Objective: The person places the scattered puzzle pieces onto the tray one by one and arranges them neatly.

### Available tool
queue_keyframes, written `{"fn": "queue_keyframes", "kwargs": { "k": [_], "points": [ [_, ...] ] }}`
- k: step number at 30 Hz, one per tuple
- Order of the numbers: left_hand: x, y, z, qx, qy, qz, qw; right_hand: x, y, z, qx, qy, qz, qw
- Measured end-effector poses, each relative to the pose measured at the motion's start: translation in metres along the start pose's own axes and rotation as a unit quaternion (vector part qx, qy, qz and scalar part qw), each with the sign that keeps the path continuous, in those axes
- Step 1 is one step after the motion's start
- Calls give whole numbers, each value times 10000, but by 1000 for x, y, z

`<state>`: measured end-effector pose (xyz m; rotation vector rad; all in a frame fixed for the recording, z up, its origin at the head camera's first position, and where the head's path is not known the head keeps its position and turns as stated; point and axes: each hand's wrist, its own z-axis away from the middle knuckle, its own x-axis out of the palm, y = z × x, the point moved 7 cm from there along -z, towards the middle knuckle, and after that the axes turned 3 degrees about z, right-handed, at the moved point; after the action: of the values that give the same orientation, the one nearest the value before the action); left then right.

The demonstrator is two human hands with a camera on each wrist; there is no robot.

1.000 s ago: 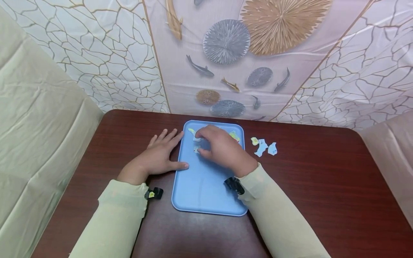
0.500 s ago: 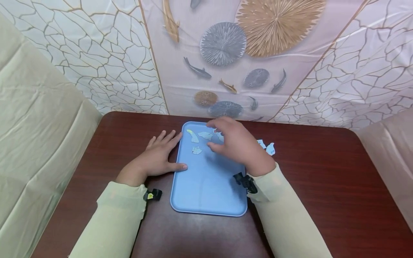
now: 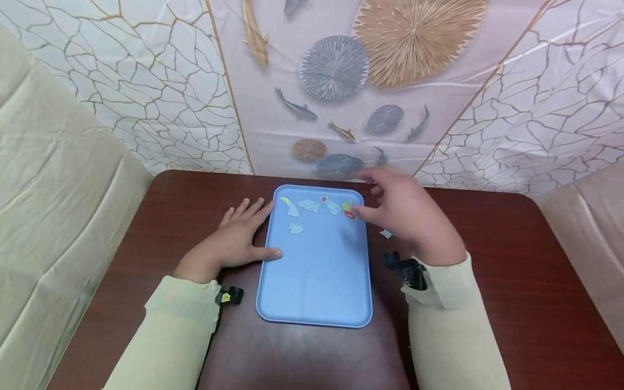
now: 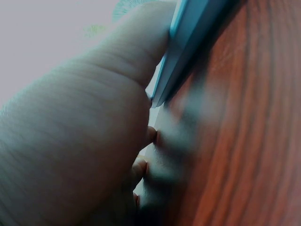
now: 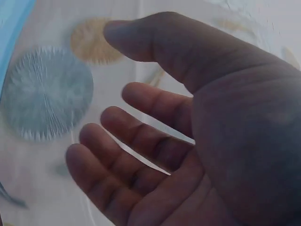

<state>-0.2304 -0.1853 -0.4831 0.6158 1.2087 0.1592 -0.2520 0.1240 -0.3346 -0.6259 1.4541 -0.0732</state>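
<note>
My left hand [image 3: 239, 233] lies spread on the table at the left side of a light blue tray [image 3: 314, 281], its thumb over the tray's rim. In the left wrist view the thumb [image 4: 136, 42] reaches the tray edge [image 4: 188, 33]. My right hand [image 3: 409, 214] hovers past the tray's right edge, fingers loosely bent and holding nothing; the right wrist view shows a bare palm [image 5: 178, 188]. Along the tray's far end lie flat, irregular pale-blue pieces: a yellow-tipped one [image 3: 290, 207], a plain one [image 3: 309, 205], a red-marked one [image 3: 332, 206] and a yellow-red one [image 3: 348, 208]. Below them sits another small piece [image 3: 295, 228].
Right of the tray, a loose pale piece [image 3: 385, 234] shows on the dark wooden table [image 3: 497, 271], partly under my right hand. A patterned cloth backdrop [image 3: 273, 124] hangs behind the table, and a plain cream cloth [image 3: 63, 206] at the left.
My right hand has moved right, from over the tray's upper left pieces to beyond its right edge, uncovering the row of pieces. The left hand stays at the tray's side.
</note>
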Motion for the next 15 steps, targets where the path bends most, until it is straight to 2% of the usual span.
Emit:
{"fn": "queue_keyframes", "kwargs": {
  "k": [5,15],
  "points": [
    [0,0,0,-8,-16,30,10000,-10,22,5,303,-180,35,9994],
    [-1,1,1,15,1,69,10000,-17,67,12,1042,-656,292,9920]
  ]
}}
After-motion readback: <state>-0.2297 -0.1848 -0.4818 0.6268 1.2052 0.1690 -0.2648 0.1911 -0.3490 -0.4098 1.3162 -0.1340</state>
